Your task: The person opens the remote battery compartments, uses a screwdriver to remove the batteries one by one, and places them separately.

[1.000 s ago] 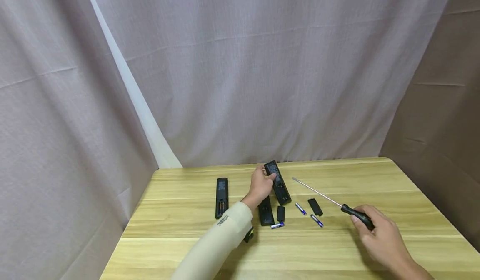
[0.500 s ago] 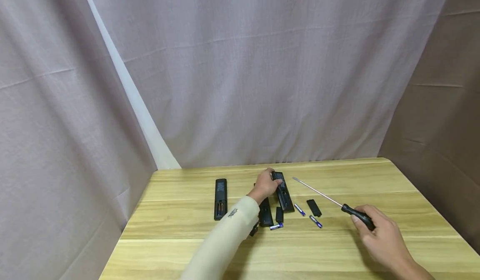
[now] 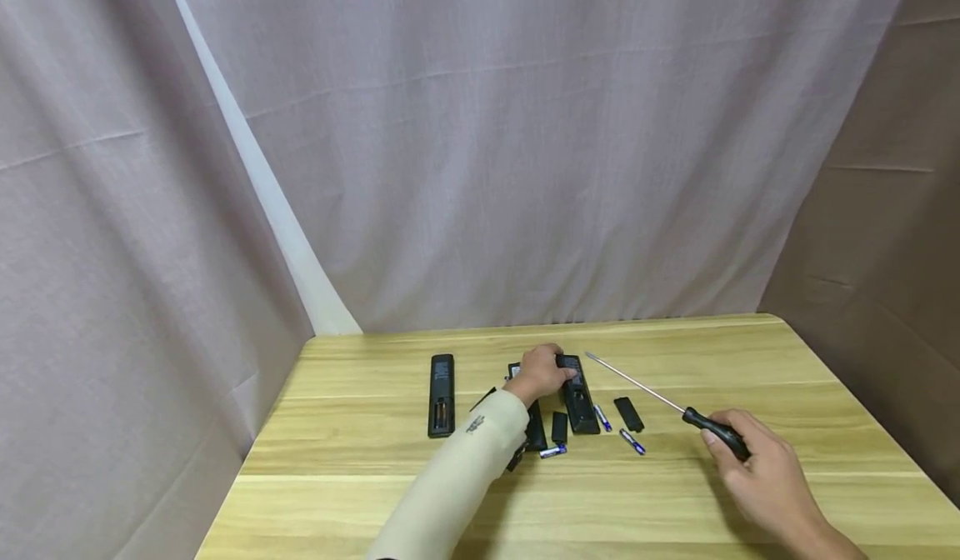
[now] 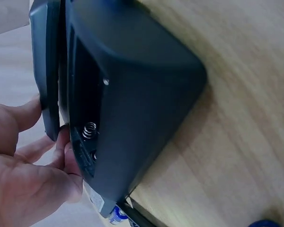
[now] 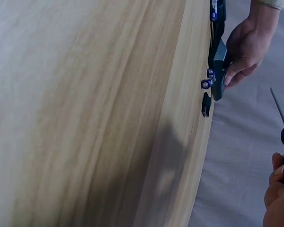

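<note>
My left hand holds a black remote control by its far end, thumb on its back. This remote lies back-up at the table's centre right, its battery bay uncovered. A second black remote lies just left of it, partly hidden by my left sleeve. In the left wrist view, a coil spring shows inside the nearer remote's open bay. My right hand grips a screwdriver by its black handle, shaft pointing away and left, above the table.
A third remote lies at the left with batteries in its bay. One battery cover sits between the two nearer remotes, another cover farther right. Loose batteries lie around: one battery in front, others to the right.
My left hand has moved right and toward me, bringing the tilted remote down to the table beside the loose batteries. The right hand with the screwdriver has stayed put.
</note>
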A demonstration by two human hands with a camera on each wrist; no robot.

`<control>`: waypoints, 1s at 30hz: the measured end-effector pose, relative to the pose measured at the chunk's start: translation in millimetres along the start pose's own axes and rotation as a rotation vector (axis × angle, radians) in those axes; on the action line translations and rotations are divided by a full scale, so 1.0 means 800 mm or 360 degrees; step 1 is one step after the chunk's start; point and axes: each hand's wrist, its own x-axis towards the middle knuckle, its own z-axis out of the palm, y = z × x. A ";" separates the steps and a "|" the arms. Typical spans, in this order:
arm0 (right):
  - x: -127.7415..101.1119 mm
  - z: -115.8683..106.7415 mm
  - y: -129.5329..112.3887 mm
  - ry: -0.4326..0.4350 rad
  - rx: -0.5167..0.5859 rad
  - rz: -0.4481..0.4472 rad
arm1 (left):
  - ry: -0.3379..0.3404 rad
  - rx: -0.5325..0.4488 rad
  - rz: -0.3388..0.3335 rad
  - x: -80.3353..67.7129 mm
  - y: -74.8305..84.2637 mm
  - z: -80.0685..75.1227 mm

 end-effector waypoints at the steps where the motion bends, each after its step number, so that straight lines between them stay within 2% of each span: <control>1: 0.000 0.000 -0.001 -0.0002 -0.0001 0.0004 | -0.0006 0.0010 -0.0004 0.000 0.001 0.000; 13: 0.000 0.005 -0.002 0.0001 0.0006 -0.0017 | -0.0044 0.0169 -0.0024 -0.008 -0.002 -0.004; 18: 0.001 0.007 -0.003 0.0014 0.0003 -0.0030 | -0.0064 0.0221 0.0000 -0.012 -0.002 -0.006; 30: 0.000 0.008 -0.001 0.0038 0.0000 -0.0048 | -0.0074 0.0556 0.0180 -0.024 -0.003 0.001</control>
